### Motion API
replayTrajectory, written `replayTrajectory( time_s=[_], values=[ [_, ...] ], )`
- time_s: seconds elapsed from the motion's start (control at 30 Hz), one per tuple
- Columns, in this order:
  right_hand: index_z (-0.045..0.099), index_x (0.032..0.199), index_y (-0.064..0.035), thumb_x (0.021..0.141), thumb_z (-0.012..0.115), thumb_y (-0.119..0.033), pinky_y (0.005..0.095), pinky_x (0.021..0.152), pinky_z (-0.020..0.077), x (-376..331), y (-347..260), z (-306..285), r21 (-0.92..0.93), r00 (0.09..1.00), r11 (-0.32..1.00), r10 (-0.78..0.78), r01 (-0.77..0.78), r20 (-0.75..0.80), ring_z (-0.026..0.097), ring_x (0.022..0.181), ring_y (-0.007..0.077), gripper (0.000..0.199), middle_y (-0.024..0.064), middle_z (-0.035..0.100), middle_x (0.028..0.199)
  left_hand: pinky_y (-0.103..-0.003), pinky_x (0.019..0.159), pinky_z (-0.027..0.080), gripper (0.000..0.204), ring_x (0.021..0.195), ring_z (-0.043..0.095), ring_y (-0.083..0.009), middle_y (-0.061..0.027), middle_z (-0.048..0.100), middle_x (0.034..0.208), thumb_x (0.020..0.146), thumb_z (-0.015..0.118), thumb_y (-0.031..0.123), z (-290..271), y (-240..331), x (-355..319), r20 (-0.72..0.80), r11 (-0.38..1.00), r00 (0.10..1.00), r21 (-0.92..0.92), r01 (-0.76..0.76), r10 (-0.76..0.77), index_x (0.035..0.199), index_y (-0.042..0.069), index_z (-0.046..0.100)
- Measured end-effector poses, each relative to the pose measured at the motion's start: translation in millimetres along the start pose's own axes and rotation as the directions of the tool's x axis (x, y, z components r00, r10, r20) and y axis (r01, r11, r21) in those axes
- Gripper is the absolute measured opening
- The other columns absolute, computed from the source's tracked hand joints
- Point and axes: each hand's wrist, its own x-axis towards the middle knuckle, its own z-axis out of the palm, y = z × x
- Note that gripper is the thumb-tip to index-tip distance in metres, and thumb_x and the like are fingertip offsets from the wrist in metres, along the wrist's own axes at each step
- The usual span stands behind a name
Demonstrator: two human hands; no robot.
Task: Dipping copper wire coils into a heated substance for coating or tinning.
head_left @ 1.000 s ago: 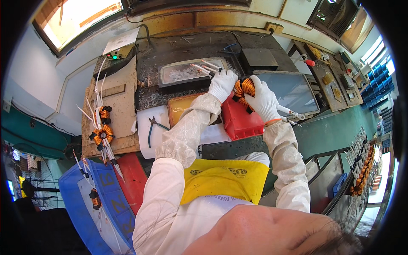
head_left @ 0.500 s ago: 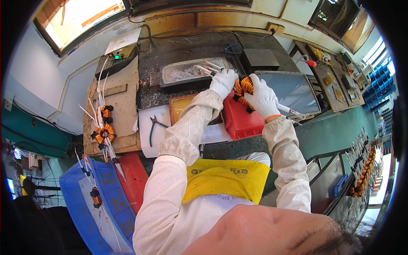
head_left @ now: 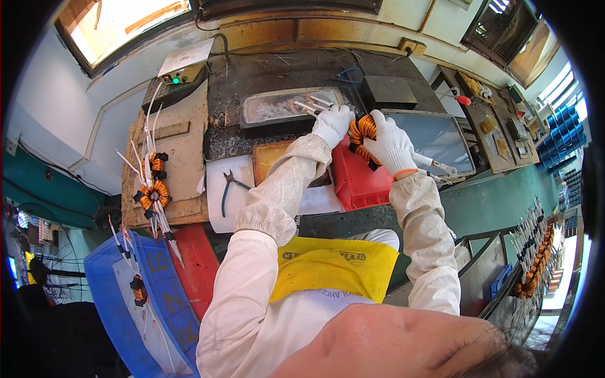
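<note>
My white-gloved left hand (head_left: 332, 124) is closed around several white wire leads (head_left: 305, 108) with bare copper-coloured ends. Those ends lie over a rectangular pot (head_left: 251, 118) with a silvery, crusted surface; I cannot tell whether they touch it. In my gloved right hand (head_left: 392, 146) is an orange copper toroidal coil (head_left: 361, 133) with black spacers, gripped from its right side. White sleeved leads (head_left: 435, 165) stick out to the right beneath that hand. Under the coil stands a red plastic bin (head_left: 358, 183).
Green-handled pliers (head_left: 229, 189) lie on white paper beside an amber block in a tray (head_left: 268, 159). More wired coils (head_left: 153, 195) rest on the board at left, one (head_left: 138, 291) on a blue bin (head_left: 169, 277). A grey-topped tray (head_left: 435, 142) sits at right, near a rack of coils (head_left: 535, 264).
The leads in my left hand have tipped lower over the pot, and their ends have shifted slightly. Both hands keep their hold, and the coil has barely moved.
</note>
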Motion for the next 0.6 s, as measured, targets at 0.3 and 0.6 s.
replayTrajectory(
  time_s=[0.3,0.6],
  values=[
    [0.046,0.136,-0.0138,0.079,0.071,-0.029,0.049,0.087,0.0533,2.1,0.1,-2.0,0.003,1.0,1.0,-0.009,0.009,0.012,0.065,0.102,0.0428,0.064,0.0219,0.062,0.117,-0.041,0.075,0.055,0.019,0.093,0.064,-0.0322,-0.0143,0.06,0.101,0.096,0.049,0.022,-2.6,-6.2,-1.0,0.044,1.0,0.999,0.0,-0.012,0.012,0.106,0.011,0.06],
    [0.049,0.124,-0.0109,0.081,0.072,-0.027,0.0485,0.079,0.0555,2.6,0.1,-3.0,-0.009,0.998,0.999,-0.047,0.047,-0.039,0.067,0.096,0.0425,0.052,0.023,0.063,0.108,-0.046,0.072,0.055,0.022,0.085,0.066,-0.0371,-0.02,0.06,0.1,0.1,0.043,0.025,-0.4,-7.2,1.0,0.037,0.998,0.998,-0.04,-0.054,0.055,0.108,0.008,0.054]
  ],
)
